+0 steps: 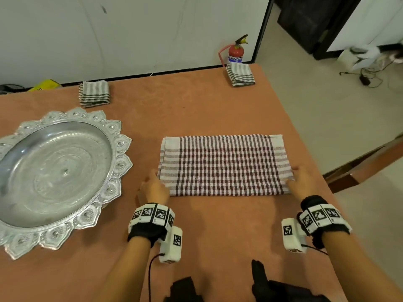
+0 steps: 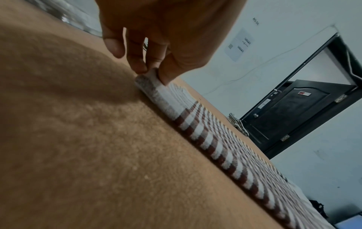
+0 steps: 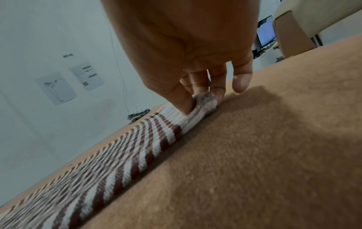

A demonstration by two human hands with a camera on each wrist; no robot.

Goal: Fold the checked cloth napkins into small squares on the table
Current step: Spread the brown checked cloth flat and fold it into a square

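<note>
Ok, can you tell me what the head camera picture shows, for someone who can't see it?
Two hands, left hand and right hand, pinch the near corners of a red-and-white checked cloth napkin lying on an orange-brown table. A scalloped silver metal tray sits left; two small folded striped napkins lie far behind.

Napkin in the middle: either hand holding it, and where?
Both. Left hand pinches the napkin's near left corner; right hand pinches its near right corner.

Coarse woven cloth napkin [image 1: 224, 164]; matt, fuzzy orange table covering [image 1: 218, 232]; glossy embossed metal tray [image 1: 117, 164].
</note>
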